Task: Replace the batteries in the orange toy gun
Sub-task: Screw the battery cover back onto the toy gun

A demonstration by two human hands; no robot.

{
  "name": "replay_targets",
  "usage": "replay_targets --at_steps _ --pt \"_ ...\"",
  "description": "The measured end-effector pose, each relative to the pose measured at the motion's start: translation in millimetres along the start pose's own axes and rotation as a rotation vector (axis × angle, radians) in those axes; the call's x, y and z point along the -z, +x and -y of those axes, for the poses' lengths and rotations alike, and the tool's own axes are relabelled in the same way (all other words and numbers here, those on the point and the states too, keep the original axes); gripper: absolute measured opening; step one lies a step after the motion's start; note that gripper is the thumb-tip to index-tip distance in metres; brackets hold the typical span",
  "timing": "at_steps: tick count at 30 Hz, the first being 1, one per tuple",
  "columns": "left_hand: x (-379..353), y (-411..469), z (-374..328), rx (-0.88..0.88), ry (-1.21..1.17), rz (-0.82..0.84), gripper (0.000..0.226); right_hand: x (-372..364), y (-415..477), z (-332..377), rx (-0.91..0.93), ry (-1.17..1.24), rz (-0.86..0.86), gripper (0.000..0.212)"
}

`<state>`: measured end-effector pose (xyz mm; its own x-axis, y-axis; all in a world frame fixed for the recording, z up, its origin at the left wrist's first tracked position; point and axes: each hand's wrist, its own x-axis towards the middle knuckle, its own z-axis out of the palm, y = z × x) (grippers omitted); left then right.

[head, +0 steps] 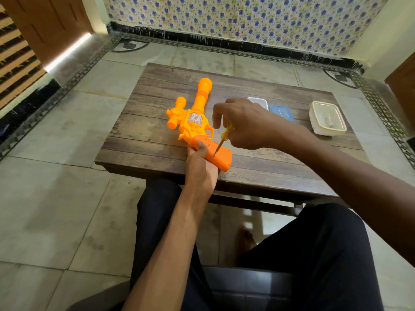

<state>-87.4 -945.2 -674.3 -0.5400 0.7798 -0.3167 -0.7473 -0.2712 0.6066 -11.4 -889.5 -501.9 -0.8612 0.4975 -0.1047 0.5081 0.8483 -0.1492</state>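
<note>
Right grip pinches the yellow screwdriver near its top, fingers curled round the handle, tip seated on the screw in the gun's handle. Left grip clamps that handle from the near side, thumb pressed flat on top, so the gun cannot roll. The gun lies on its side on the desk, handle toward me at the near edge, barrel pointing far and a little left.

I judge I am working the screw that holds the battery cover, so the cover is not yet off. To do it well I should keep the shaft straight in line with the screw, press down firmly before turning, and twist in short turns from the fingertips so the tip does not skip out and chew the head. My left thumb should hold the handle steady.

Farther right sit a clear tub, a blue lid and a white box with something small and metallic inside; the loosened screw could go there.
</note>
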Motion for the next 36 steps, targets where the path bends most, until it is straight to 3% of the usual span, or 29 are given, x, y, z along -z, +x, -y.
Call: replay_targets --at_steps 6,10,13,19,27,30,33,36 --pt "-2 -1 -1 0.007 -0.026 -0.033 0.053 -12 -1 -2 -0.056 -0.077 -0.189 0.019" --pt "0 0 1 0.001 -0.003 -0.035 0.054 -7 -1 -1 0.021 -0.088 -0.071 0.020" --pt "-1 0 1 0.008 0.039 -0.058 0.054 -2 -2 1 0.073 -0.037 0.010 0.033" --pt "2 1 1 0.007 0.028 -0.041 0.053 -10 2 -3 0.001 -0.056 -0.099 0.019" --pt "-2 -2 0 0.010 0.017 -0.025 0.053 -7 -3 1 0.079 0.012 -0.003 0.039" --pt "-3 -3 -1 0.005 -0.024 -0.004 0.052 -9 -2 0 0.024 0.014 -0.052 0.031" --pt "-2 -3 -1 0.011 -0.031 -0.015 0.053 -13 -1 0 -0.032 0.059 -0.162 0.040" --pt "0 -1 -1 0.009 -0.013 0.004 0.052 -16 -4 2 0.029 0.057 -0.136 0.044"
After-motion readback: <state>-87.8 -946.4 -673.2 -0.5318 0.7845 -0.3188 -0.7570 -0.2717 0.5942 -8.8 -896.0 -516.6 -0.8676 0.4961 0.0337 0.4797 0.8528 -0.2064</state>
